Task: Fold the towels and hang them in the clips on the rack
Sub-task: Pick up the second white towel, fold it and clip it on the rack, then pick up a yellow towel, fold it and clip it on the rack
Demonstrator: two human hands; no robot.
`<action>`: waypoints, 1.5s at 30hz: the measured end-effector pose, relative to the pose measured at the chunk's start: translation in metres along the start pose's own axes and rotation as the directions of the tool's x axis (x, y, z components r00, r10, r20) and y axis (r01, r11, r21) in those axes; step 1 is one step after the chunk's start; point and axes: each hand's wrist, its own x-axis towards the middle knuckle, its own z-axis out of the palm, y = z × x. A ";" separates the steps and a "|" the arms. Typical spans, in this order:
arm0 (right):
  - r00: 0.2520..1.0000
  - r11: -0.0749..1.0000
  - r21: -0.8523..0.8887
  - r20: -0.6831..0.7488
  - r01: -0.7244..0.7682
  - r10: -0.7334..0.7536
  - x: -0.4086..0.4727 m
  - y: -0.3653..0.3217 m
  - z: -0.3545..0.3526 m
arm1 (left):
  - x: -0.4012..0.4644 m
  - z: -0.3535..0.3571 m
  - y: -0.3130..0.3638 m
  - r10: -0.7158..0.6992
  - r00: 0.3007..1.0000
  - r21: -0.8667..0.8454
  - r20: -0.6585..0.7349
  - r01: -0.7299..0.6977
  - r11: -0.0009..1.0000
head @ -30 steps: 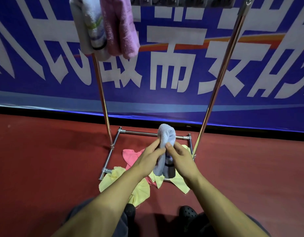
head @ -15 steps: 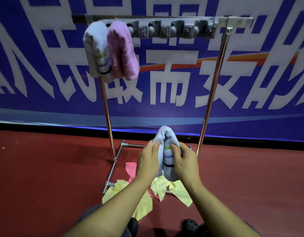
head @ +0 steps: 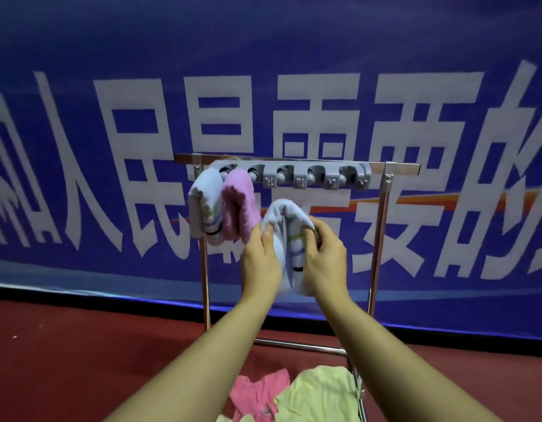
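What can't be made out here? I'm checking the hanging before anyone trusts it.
All in the head view:
- Clips gripping the white towel and pink towel: hidden by the towels themselves.
- Lower end of the held towel: covered by the left hand and right hand.
- Floor cloths: cut off by the bottom edge, so no count.
- Clip bar: too blurred to show its mechanism.
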 end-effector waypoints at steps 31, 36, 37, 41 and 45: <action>0.962 0.992 -0.114 0.259 -0.055 0.084 0.102 0.070 0.072 | 0.126 0.031 -0.074 -0.138 0.956 0.066 0.257 0.125 0.990; 0.926 0.950 -0.311 0.363 0.017 0.102 0.088 0.064 0.061 | 0.112 0.017 -0.080 -0.291 0.878 0.341 0.380 0.159 0.926; 0.921 0.941 -0.338 0.373 0.024 0.111 0.084 0.060 0.056 | 0.108 0.013 -0.080 -0.288 0.871 0.373 0.399 0.133 0.918; 0.929 0.914 -0.403 0.355 0.054 0.101 0.062 0.044 0.036 | 0.084 -0.010 -0.078 -0.228 0.850 0.442 0.476 -0.006 0.897; 0.909 0.855 -0.514 0.384 0.067 0.160 0.033 0.051 0.024 | 0.052 -0.031 -0.085 -0.224 0.860 0.521 0.459 -0.056 0.852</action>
